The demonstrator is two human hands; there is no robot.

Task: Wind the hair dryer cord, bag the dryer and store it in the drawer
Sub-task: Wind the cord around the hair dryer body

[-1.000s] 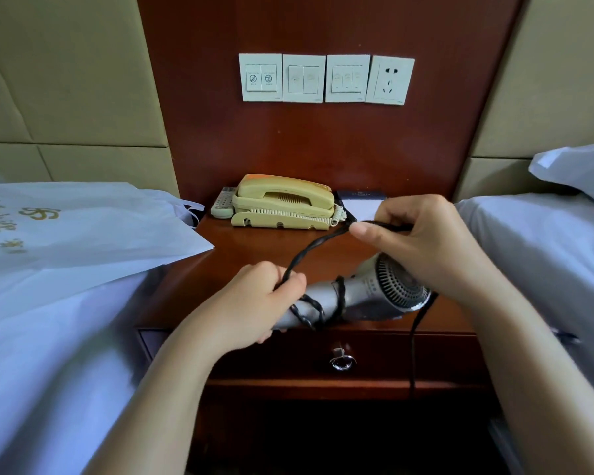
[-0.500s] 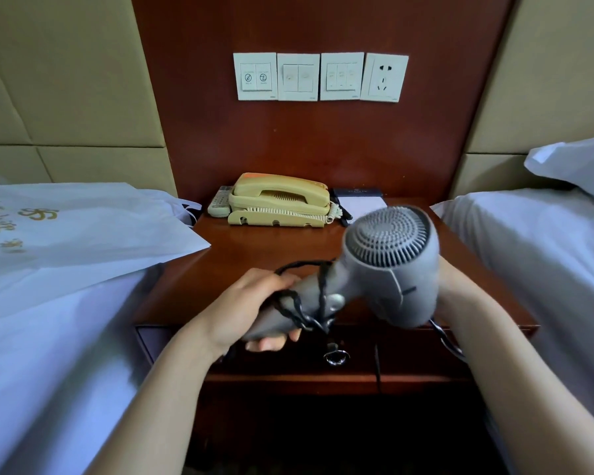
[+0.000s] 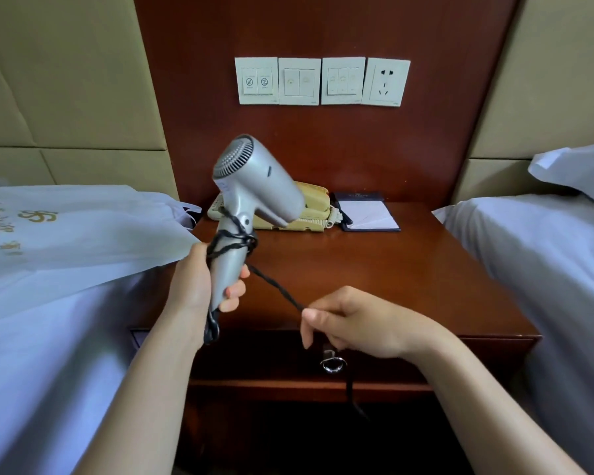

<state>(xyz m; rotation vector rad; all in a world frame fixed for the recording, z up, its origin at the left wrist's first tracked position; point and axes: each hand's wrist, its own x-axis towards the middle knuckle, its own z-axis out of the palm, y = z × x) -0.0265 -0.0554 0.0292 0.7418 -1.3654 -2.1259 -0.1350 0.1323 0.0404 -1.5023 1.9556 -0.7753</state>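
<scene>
My left hand [image 3: 199, 286] grips the handle of a silver hair dryer [image 3: 254, 190] and holds it upright above the left side of the wooden nightstand [image 3: 408, 269]. The black cord [image 3: 275, 286] is looped a few turns around the handle, then runs down and right to my right hand [image 3: 360, 323], which pinches it over the front edge. The rest of the cord drops past the drawer [image 3: 261, 358] with its metal ring pull [image 3: 333, 364]. A white bag [image 3: 66, 241] with gold print lies on the left bed.
A cream telephone [image 3: 311, 210] and a notepad [image 3: 367, 214] sit at the back of the nightstand. Switches and a socket [image 3: 388, 82] are on the wall panel above. White beds flank the nightstand; a pillow [image 3: 576, 169] lies at the right.
The dryer has swung from lying sideways over the nightstand to upright in my left hand. My right hand came off the dryer's body and now holds the cord lower, near the drawer front.
</scene>
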